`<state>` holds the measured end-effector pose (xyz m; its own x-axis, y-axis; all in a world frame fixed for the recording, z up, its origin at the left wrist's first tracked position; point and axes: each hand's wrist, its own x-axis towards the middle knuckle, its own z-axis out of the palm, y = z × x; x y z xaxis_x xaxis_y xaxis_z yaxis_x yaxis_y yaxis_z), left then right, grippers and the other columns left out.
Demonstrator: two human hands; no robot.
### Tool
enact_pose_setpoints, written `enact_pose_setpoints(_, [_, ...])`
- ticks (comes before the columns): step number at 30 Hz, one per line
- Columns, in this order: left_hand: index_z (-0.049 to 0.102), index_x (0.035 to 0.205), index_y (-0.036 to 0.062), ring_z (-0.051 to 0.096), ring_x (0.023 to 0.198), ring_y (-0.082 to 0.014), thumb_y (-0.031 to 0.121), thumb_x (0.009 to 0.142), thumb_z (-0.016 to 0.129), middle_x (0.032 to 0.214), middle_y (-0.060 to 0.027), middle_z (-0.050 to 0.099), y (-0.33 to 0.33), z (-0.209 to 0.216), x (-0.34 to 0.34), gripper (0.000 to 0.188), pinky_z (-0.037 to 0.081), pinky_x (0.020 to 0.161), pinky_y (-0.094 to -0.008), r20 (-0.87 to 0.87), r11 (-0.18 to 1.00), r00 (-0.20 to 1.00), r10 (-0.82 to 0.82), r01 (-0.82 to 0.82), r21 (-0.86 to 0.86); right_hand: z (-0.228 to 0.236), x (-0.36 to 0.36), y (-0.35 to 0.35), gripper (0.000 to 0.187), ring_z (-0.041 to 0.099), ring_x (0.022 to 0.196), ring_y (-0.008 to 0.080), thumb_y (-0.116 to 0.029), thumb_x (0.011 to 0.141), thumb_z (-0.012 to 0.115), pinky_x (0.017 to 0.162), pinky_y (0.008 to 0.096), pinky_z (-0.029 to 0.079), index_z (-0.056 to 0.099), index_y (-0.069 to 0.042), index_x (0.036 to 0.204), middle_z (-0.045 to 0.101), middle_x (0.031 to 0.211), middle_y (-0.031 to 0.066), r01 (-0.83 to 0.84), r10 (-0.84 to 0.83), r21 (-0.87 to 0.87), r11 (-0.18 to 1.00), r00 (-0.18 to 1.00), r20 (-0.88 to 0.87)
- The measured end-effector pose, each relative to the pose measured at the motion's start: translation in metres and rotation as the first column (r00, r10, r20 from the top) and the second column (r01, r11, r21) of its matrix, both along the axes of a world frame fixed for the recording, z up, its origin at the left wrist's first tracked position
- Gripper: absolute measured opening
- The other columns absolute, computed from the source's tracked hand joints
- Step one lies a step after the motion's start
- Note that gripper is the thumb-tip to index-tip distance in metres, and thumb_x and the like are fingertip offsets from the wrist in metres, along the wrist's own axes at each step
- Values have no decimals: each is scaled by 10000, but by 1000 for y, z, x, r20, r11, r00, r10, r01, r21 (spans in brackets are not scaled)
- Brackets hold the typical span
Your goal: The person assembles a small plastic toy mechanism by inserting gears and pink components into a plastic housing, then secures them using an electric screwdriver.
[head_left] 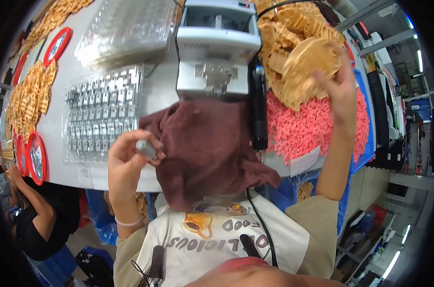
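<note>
My left hand [128, 160] is closed around a small grey cylindrical part [146, 149], above the left edge of a dark maroon cloth [205, 143]. My right hand [340, 88] reaches to the far right and grips the edge of a broad, rounded gold-coloured piece [305, 71]. Its thumb lies across the front while the other fingertips are partly hidden. That piece lies on a heap of similar gold-coloured parts [274, 43], beside many small pink ring-shaped parts [298, 126]. At the back centre, a white and grey machine [216, 45] carries a metal fixture [217, 74] on its front.
Left of the machine lies a clear tray [102, 112] with rows of small metal parts; stacked clear trays [131, 33] stand behind it. A black cylindrical tool [259, 105] lies right of the cloth. Gold parts [32, 93] and red-rimmed dishes [36, 158] line the left, near another person's arm [35, 201].
</note>
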<state>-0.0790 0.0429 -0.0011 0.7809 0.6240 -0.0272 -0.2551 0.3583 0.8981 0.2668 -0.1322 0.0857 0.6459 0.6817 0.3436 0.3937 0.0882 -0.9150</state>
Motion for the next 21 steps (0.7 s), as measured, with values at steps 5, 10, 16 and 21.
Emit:
enact_pose_setpoints(5, [588,1138,-1,684,862,-225,209,893,713,991,-143,662,0,7,6,346,573,710,-304,46,995,994,-98,97,21,-27,-89,2,432,643,982,148,-56,816,753,861,278,535,561,15,1196,646,1078,75,-361,301,-117,925,886,-352])
enact_pose_setpoints(10, [586,1167,-40,663,885,-197,183,891,712,982,-139,668,-6,7,8,377,533,777,-294,28,993,999,-34,31,113,-49,-105,18,401,647,959,136,-65,806,756,834,273,537,587,19,1160,662,1041,83,-283,210,-256,924,938,-276])
enact_pose_setpoints(16, [600,1167,-45,654,884,-174,153,888,707,981,-124,672,-15,6,-4,359,526,772,-277,-24,995,999,32,-30,93,-47,-108,20,420,622,968,132,27,742,748,850,275,516,551,-16,1111,613,1010,39,-138,143,-71,988,988,56])
enact_pose_setpoints(21, [609,1154,-42,650,879,-148,89,886,693,999,-126,679,-13,6,-1,310,535,775,-256,18,988,999,45,-47,144,-77,-118,18,396,655,1042,324,68,746,674,892,400,529,560,-53,1105,668,1151,155,-261,179,7,965,680,711])
